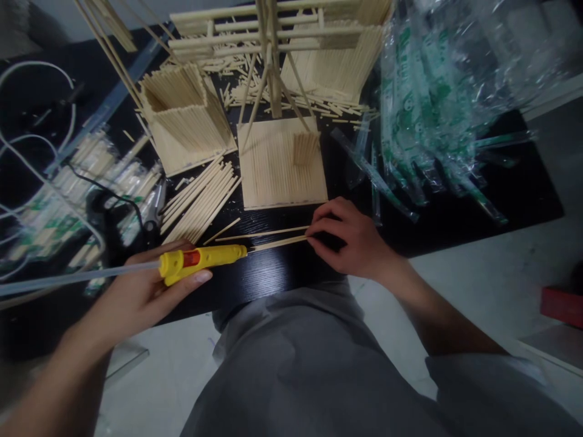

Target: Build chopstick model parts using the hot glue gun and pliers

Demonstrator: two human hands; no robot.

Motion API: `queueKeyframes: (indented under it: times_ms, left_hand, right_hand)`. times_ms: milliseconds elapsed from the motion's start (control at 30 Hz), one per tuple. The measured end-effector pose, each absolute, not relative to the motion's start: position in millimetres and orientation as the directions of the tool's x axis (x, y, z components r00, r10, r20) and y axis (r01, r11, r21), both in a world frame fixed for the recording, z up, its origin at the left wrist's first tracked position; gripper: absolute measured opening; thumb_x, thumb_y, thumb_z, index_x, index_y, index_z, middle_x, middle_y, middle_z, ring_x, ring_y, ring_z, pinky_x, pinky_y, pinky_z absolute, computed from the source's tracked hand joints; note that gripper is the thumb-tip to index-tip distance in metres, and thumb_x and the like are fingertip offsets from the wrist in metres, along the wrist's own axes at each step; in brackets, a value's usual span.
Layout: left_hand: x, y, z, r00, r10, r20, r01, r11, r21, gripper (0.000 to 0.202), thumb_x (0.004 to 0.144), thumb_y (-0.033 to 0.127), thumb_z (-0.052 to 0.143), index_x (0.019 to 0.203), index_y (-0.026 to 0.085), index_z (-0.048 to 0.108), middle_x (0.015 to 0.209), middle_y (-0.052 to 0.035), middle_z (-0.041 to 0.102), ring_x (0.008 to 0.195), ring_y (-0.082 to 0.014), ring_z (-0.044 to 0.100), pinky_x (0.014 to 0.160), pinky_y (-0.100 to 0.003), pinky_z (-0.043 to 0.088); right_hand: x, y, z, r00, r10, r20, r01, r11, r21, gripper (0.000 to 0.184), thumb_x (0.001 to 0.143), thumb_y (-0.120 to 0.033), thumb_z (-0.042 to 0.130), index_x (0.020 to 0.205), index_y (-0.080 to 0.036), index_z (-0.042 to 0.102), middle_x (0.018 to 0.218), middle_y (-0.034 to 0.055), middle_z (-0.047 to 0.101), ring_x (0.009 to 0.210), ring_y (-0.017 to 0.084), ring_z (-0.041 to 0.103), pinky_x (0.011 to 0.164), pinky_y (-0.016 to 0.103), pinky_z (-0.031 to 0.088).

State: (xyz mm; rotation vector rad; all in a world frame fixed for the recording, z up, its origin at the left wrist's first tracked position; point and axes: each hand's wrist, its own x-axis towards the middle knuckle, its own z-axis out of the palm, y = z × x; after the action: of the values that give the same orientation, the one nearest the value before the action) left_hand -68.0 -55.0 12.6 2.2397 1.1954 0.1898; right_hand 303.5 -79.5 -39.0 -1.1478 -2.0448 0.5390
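**Two hands, black table (460,221)**

Crinkly plastic wrappers (432,103) heaped far right, flat stick panel (273,170) just behind the hands. Gripping a yellow glue gun (203,258) in the left hand (146,291), fingers closed round it, nozzle right at a thin stick (277,243). Pinching that stick's far end with the right hand (353,240), flat near the table's front edge.
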Motion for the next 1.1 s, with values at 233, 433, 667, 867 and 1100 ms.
queueKeyframes:
  times_ms: [233,433,667,867,1100]
  left_hand:
    - [-56,-53,17,0.612,0.776,-0.157,0.675,-0.408,0.614,0.024,0.099,0.037,0.063,0.082,0.019,0.066,0.080,0.0001,0.064,0.064,-0.0126,0.061,0.057,-0.022,0.048]
    - [-47,-51,19,0.643,0.759,-0.108,0.645,-0.460,0.611,0.023,0.099,0.034,0.063,0.082,0.019,0.066,0.079,-0.0008,0.067,0.065,-0.0139,0.063,0.059,-0.023,0.049]
    - [-34,-49,22,0.667,0.739,-0.100,0.624,-0.480,0.616,0.023,0.099,0.031,0.063,0.080,0.018,0.064,0.074,0.0021,0.061,0.063,-0.0115,0.060,0.061,-0.022,0.047]
    - [-25,-48,21,0.674,0.729,-0.119,0.616,-0.466,0.635,0.026,0.101,0.032,0.060,0.080,0.018,0.063,0.071,0.0026,0.059,0.059,-0.0107,0.057,0.058,-0.023,0.045]
    - [-19,-48,17,0.666,0.733,-0.138,0.630,-0.454,0.631,0.023,0.101,0.034,0.060,0.085,0.019,0.067,0.077,0.0005,0.065,0.063,-0.0122,0.062,0.059,-0.024,0.048]
  right_hand:
    - [304,-79,-40,-0.357,0.848,0.392,0.559,0.531,-0.637,0.008,0.093,-0.014,0.068,0.091,-0.020,0.072,0.095,0.0071,0.067,0.086,0.022,0.063,0.079,0.041,0.053]
    - [304,-79,-41,-0.349,0.853,0.388,0.552,0.522,-0.650,0.009,0.093,-0.014,0.069,0.092,-0.022,0.073,0.095,0.0058,0.067,0.087,0.022,0.063,0.080,0.042,0.052]
    - [304,-78,-42,-0.353,0.837,0.418,0.539,0.547,-0.641,0.007,0.093,-0.014,0.069,0.092,-0.020,0.074,0.092,0.0066,0.067,0.086,0.022,0.063,0.079,0.041,0.051]
    - [305,-79,-44,-0.353,0.846,0.399,0.547,0.533,-0.645,0.008,0.095,-0.016,0.068,0.093,-0.022,0.074,0.093,0.0058,0.067,0.086,0.021,0.063,0.081,0.041,0.051]
    - [305,-79,-45,-0.359,0.840,0.407,0.538,0.543,-0.645,0.008,0.095,-0.016,0.068,0.092,-0.020,0.074,0.093,0.0071,0.067,0.087,0.022,0.063,0.081,0.042,0.051]
